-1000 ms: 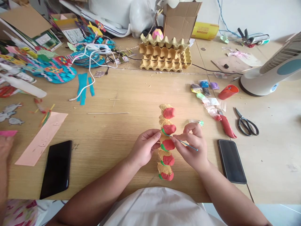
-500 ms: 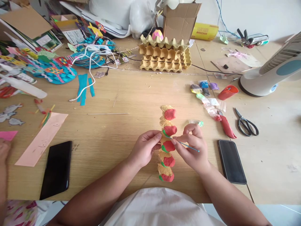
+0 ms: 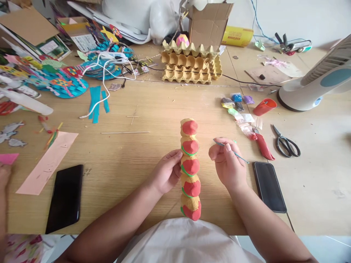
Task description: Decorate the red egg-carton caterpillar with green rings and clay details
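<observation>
In front of me is an egg carton strip [image 3: 191, 166], a row of cups running away from my body, with red clay patches and thin green clay edges on its cups. My left hand [image 3: 168, 171] grips its left side, thumb on top. To the right of the strip and apart from it, my right hand [image 3: 229, 162] is closed on a thin blue clay tool [image 3: 238, 155], which slants across the fingers. A small green bit behind the right hand is mostly hidden by it.
Right: a phone [image 3: 269, 187], scissors [image 3: 285, 141], red clay [image 3: 264, 147], a red cup [image 3: 264, 107] and a fan [image 3: 315, 80]. Left: another phone [image 3: 64, 197], pink paper [image 3: 48, 162] and another person's hand [image 3: 4, 173]. Stacked egg cartons [image 3: 189, 64] stand at the back.
My right hand has drawn back to the right, away from the strip, with the blue tool. The egg carton strip has turned so its red patches face up more, and shifted slightly left.
</observation>
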A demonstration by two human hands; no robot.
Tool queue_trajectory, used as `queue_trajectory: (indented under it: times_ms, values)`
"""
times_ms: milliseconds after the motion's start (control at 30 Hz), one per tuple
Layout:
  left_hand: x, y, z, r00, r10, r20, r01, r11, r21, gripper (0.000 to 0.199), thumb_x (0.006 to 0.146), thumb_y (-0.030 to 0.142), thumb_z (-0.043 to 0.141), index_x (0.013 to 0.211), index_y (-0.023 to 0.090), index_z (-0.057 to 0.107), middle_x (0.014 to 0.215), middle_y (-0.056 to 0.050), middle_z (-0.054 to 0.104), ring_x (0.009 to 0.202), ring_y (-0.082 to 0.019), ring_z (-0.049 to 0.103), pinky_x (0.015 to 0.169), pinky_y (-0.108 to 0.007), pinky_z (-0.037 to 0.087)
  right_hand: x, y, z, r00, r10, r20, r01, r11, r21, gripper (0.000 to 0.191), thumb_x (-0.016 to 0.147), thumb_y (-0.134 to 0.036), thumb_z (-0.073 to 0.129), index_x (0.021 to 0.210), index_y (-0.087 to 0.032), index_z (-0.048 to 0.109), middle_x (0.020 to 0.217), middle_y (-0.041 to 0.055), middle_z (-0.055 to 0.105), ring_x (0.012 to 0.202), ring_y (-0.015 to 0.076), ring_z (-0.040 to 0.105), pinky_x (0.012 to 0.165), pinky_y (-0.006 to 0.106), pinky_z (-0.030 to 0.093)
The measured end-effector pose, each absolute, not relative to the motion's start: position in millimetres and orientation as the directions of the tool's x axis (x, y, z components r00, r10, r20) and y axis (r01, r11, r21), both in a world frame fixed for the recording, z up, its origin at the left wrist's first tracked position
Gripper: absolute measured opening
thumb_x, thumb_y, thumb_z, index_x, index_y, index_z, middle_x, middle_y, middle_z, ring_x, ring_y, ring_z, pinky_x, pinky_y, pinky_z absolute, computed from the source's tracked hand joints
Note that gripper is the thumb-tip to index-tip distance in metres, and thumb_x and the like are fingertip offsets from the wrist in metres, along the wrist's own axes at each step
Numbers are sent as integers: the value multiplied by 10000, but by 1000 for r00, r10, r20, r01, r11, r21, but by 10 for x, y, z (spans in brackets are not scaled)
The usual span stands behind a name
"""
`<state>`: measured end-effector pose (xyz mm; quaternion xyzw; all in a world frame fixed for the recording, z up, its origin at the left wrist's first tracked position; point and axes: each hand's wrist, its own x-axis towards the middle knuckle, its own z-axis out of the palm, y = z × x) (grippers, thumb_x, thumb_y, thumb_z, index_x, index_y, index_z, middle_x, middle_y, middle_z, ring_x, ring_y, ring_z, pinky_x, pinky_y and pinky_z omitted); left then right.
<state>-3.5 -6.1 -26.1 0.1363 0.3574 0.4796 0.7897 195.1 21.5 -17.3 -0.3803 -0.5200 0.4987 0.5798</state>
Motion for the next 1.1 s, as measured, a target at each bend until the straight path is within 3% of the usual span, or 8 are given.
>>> queue_trajectory:
  times_ms: [100,233,400,533,733,867,1100]
  values:
    - [-41,-60,-267,315,842,-437,-665,525,531,320,784,460,893,873,198,734,768,-16,693,624,-139,611,579,-260,492,1907,229,-201,-83,986,142,-149,128,-981,300,1058,-488,498,1043,-239,666,684,0,606,646,181,564,650,332,461]
    - [-42,-56,-250,344,829,-441,-656,548,519,315,796,483,877,866,213,732,777,-21,692,632,-150,612,589,-270,490,1899,212,-200,-119,980,160,-161,140,-977,432,1046,-577,444,1085,-225,691,709,16,580,682,199,551,666,358,468]
    - [-45,-55,-228,382,815,-436,-655,572,494,310,806,485,868,881,209,746,791,-29,689,653,-152,611,605,-266,505,1975,150,-169,-157,965,210,-194,178,-965,194,1006,-422,620,968,-245,692,754,4,562,699,178,525,673,335,453]
    - [-37,-69,-241,361,815,-453,-624,573,532,304,804,494,867,894,225,759,782,-30,674,630,-163,605,572,-276,498,2003,84,-164,-260,919,295,-101,278,-955,93,1034,-326,602,1004,-261,660,787,7,579,750,185,550,692,332,455]
    - [-37,-81,-273,379,809,-449,-602,584,544,316,830,514,839,918,216,780,820,-58,706,663,-183,631,596,-293,509,1982,65,-77,-418,815,402,-49,421,-906,184,1084,-291,484,1011,-248,647,850,33,608,782,188,579,705,347,486]
    - [-44,-84,-265,399,804,-441,-602,592,535,318,849,517,822,942,215,790,867,-56,742,713,-186,666,650,-294,507,1972,75,-20,-434,787,438,12,491,-871,191,1088,-289,471,1021,-247,644,844,36,616,789,193,596,711,356,503]
    - [-38,-84,-234,387,807,-446,-591,588,552,342,815,546,841,924,228,777,888,-67,744,747,-215,670,668,-329,509,1956,78,-18,-446,792,417,51,488,-871,148,1080,-275,482,1064,-251,627,895,44,640,797,192,598,709,358,511]
